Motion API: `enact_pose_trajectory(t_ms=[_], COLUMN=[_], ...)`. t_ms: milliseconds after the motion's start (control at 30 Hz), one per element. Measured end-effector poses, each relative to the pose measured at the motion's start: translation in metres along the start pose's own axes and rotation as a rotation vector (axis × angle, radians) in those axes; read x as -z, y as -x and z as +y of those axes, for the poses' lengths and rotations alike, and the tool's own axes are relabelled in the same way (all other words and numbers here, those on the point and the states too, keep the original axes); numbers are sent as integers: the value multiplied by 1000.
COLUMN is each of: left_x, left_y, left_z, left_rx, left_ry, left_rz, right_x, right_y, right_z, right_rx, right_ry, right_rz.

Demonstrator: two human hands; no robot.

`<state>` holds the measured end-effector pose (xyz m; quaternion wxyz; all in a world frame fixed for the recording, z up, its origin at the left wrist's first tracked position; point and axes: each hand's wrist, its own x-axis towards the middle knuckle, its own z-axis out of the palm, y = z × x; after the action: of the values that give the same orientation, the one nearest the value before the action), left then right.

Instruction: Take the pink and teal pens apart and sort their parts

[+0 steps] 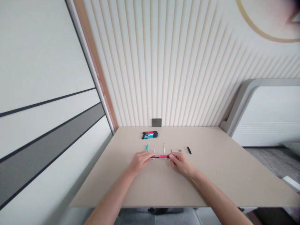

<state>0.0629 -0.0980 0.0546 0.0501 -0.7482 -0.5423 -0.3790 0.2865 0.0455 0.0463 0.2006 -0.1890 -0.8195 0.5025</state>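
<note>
Both my hands meet over the middle of the beige table [211, 181]. My left hand [140, 162] pinches the left end of a pink pen [160, 156] and my right hand [179, 162] pinches its right end. The pen lies level between them, just above the tabletop. Close behind it lie small pen parts: a teal piece [147, 147], a thin white refill [164, 148], tiny metal bits [179, 150] and a black cap [189, 150].
A row of several teal and pink pens [150, 134] lies near the table's far edge, below a grey wall socket [156, 122]. A ribbed wall stands behind; a white cabinet [267, 115] is at the right.
</note>
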Motion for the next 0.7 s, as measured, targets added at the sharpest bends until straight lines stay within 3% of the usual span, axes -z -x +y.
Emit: enact_pose_trajectory(t_ms=[100,267,400,500,633,700], left_x=[-1,-4,-5,-3,2,3], left_y=[-4,-9,-7,-6,-11,-17], left_z=[7,14,10,7,11,15], left_rx=[130,464,570,525,256,129], left_ry=[84,341,501,448,138,-56], left_rz=[-28,-140,-111,-67,59,55], right_x=[4,7,6,5,3,1], right_y=[2,7,8,7,5,4], right_z=[-5,-11,-13,-13,-11,-11], right_rx=[105,373,498,447,277,244], right_ry=[139,385,394,359,309,291], right_rz=[71,209,225,224,211,210])
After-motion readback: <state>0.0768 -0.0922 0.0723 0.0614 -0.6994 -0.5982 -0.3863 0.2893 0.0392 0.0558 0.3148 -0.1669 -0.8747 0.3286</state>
